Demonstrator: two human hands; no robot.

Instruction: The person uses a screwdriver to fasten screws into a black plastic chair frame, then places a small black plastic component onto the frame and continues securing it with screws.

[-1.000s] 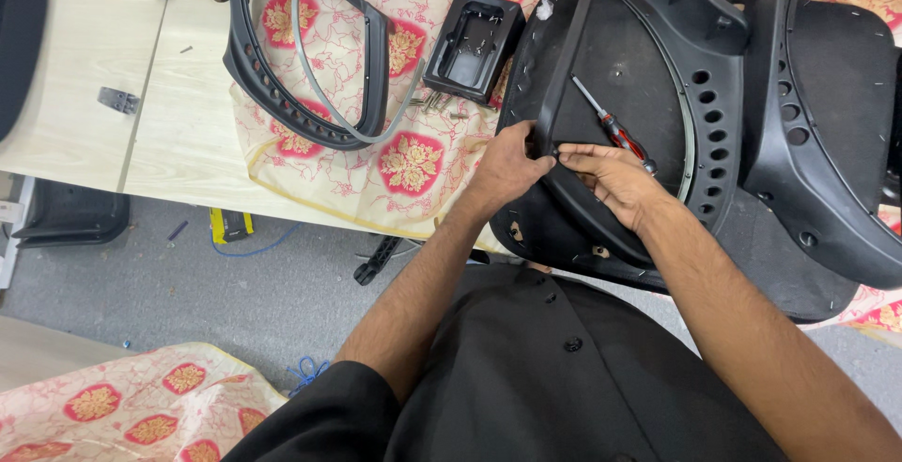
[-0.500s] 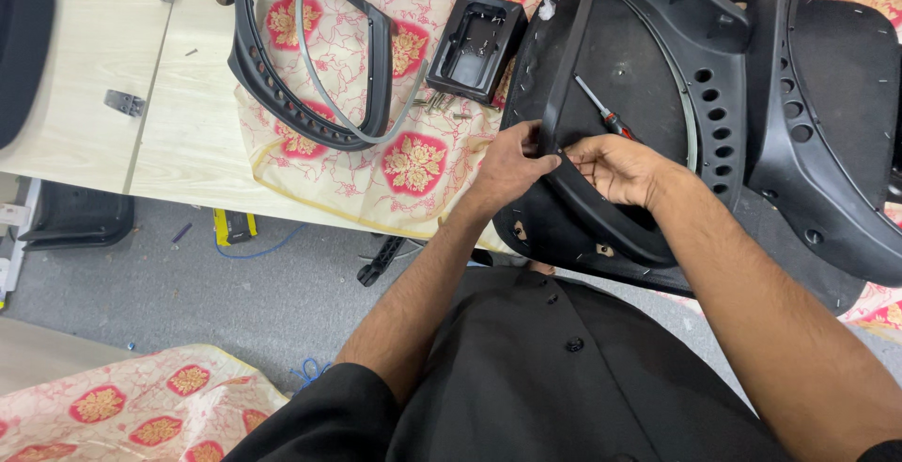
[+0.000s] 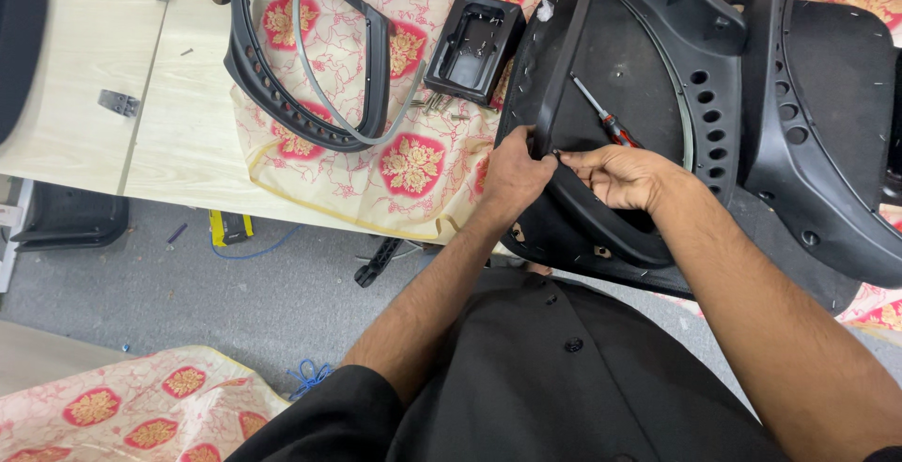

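Observation:
A black plastic chair seat shell [image 3: 648,77] lies on the table in front of me. My left hand [image 3: 515,178] grips its near left rim, next to a long black strip [image 3: 567,53] that runs up along that edge. My right hand [image 3: 622,176] pinches something small at the same spot on the rim, its fingertips touching the left hand; what it pinches is too small to tell. A screwdriver with a red handle [image 3: 601,114] lies loose inside the shell, just above my right hand.
A second black seat shell [image 3: 827,114] lies at the right. On a floral cloth [image 3: 413,161] sit a curved black frame [image 3: 301,95], a small black tray [image 3: 474,46] and loose screws [image 3: 434,105]. Metal brackets [image 3: 117,102] lie on the light wooden tabletop. Cables lie on the grey floor.
My right hand has moved up and left from the lower rim to meet my left hand at the strip's end. The screwdriver, partly covered before, now lies uncovered.

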